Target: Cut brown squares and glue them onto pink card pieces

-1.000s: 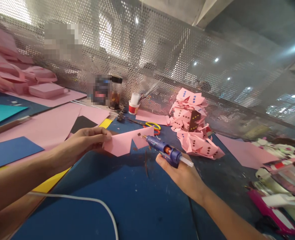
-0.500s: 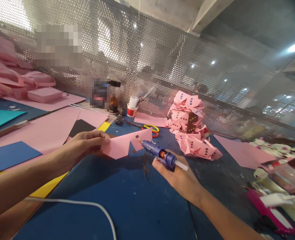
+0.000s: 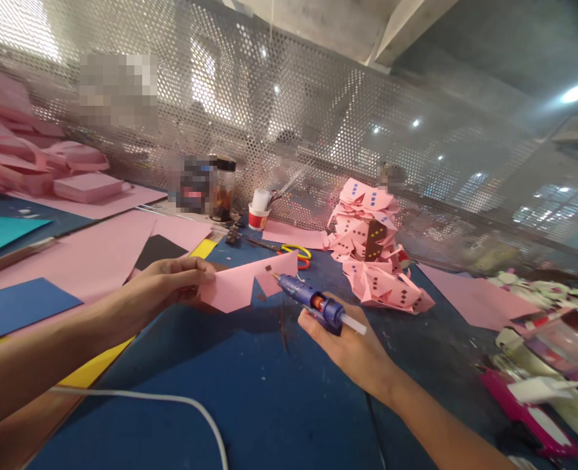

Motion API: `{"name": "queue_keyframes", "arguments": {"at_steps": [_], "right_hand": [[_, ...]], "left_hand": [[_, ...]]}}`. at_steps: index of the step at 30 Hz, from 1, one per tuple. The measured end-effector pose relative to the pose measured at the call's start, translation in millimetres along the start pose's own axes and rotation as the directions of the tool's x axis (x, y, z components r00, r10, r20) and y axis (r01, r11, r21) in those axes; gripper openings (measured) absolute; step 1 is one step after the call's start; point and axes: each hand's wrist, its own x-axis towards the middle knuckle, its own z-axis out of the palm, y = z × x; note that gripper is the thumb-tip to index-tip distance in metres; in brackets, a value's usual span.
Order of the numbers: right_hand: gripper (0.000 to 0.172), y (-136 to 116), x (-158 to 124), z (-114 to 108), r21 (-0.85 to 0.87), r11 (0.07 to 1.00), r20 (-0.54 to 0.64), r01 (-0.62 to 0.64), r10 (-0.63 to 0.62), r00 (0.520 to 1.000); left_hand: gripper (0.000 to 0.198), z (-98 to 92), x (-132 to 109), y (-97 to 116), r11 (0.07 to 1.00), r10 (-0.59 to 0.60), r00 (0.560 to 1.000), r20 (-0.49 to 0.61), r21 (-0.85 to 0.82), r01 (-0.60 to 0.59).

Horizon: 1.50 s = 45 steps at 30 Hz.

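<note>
My left hand (image 3: 181, 279) pinches the left end of a pink paper cutout (image 3: 232, 287), which has a triangular notch in its lower edge and one small dark square (image 3: 268, 268). In my right hand (image 3: 345, 346) is a blue glue gun (image 3: 311, 301) with a clear glue stick coming out of its back. Its nozzle meets the paper just below the dark square, touching or very close; I cannot tell which. Yellow-and-red-handled scissors (image 3: 296, 254) lie on the table right behind the cutout.
A pile of pink paper cutouts with small squares (image 3: 367, 228) stands at back right. Pink sheets (image 3: 87, 254) and a blue sheet (image 3: 24, 307) lie left. A white cable (image 3: 171, 396) crosses the front. A paper cup (image 3: 258, 215) and a jar (image 3: 223, 189) stand by the mesh partition.
</note>
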Motion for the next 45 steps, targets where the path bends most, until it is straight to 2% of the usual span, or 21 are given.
{"name": "queue_keyframes", "arguments": {"at_steps": [20, 28, 36, 45], "right_hand": [[0.025, -3.0, -0.6, -2.6, -0.01, 1.0, -0.033, -0.016, 0.015, 0.999], [0.029, -1.9, -2.2, -2.6, -0.034, 0.999, -0.119, -0.029, 0.025, 0.993], [0.021, -1.3, 0.4, 0.7, -0.012, 0.998, -0.069, 0.066, -0.067, 0.995], [0.018, 6.5, 0.2, 6.0, -0.053, 0.988, -0.07, 0.148, -0.152, 0.986]], "left_hand": [[0.019, -2.1, -0.4, -0.1, 1.0, 0.013, 0.999, 0.046, 0.007, -0.013], [0.02, -4.1, 1.7, -2.4, 1.0, 0.011, 0.999, 0.053, -0.008, -0.01], [0.019, -6.7, 1.8, -4.4, 1.0, 0.018, 0.997, 0.073, 0.004, -0.018], [0.021, -6.3, 1.7, -4.9, 1.0, 0.0, 0.997, 0.071, 0.004, 0.0]]}}
